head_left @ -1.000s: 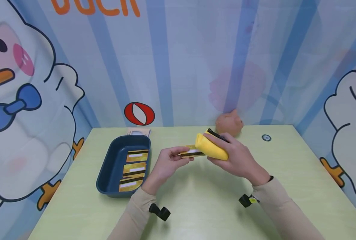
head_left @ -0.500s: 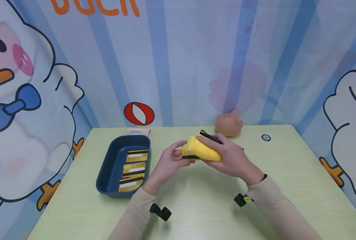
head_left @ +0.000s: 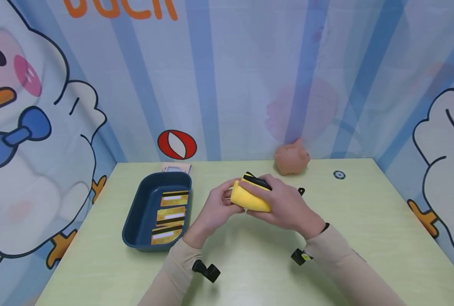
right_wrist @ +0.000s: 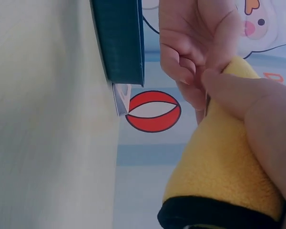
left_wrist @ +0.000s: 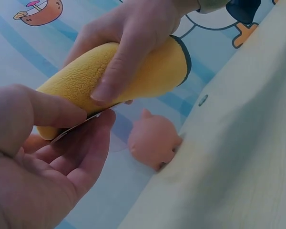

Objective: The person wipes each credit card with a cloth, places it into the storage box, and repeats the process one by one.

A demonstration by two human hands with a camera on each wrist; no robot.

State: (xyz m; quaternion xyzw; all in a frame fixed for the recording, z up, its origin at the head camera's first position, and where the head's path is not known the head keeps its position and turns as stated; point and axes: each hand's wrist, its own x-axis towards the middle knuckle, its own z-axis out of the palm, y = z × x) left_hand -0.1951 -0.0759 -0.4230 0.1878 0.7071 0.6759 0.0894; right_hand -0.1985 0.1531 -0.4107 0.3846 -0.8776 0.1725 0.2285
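My left hand (head_left: 217,208) pinches a bank card, seen almost edge-on as a thin dark line between fingers and cloth in the left wrist view. Over the card lies a yellow fuzzy cloth piece (head_left: 248,199) with black trim, which covers it from above in the head view. Thumb and fingers of my right hand (head_left: 284,204) grip this cloth piece, its narrow end right at the left fingertips. A small black loop (head_left: 301,191) pokes out behind the right hand. Both hands are held over the table, right of a dark blue tray (head_left: 129,229).
Inside the tray lie three gold bank cards (head_left: 172,216) with black stripes. Behind it is a flat stack like banknotes (head_left: 176,167). A pink piggy bank (head_left: 292,157) stands at the table's back edge, with a round chip (head_left: 339,174) to its right. A printed curtain hangs behind.
My right hand and the yellow cloth piece have moved left along the card toward my left hand, hiding the card in the head view. The left hand has barely moved.
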